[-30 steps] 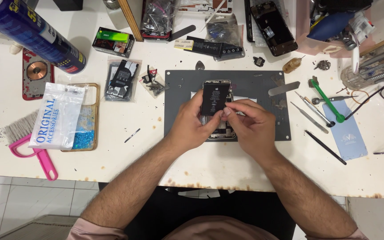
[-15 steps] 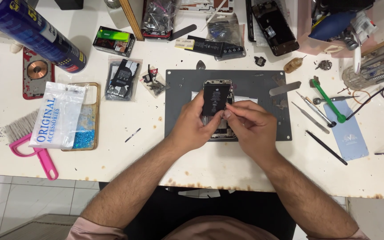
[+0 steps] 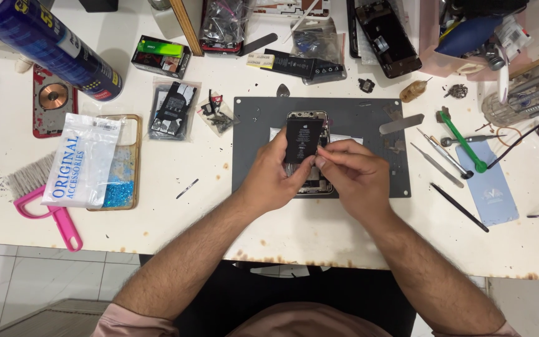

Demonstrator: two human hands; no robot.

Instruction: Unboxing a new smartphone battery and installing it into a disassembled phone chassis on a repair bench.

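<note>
Both my left hand point(image 3: 276, 178) and right hand point(image 3: 350, 175) pinch the black battery point(image 3: 301, 140) over the opened phone point(image 3: 310, 184) (mid grey mat point(image 3: 251, 143)).

Single head-worn view, looking steeply down, close over white worktable point(image 3: 157, 218)

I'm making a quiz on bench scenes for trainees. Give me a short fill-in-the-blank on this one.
1. Both hands, the left hand and the right hand, work on an opened phone that lies on a ____ mat.
2. The brush at the table's left edge has a ____ handle.
3. The green-handled tool lies to the ____ of the mat.

Missing words: grey; pink; right
</note>
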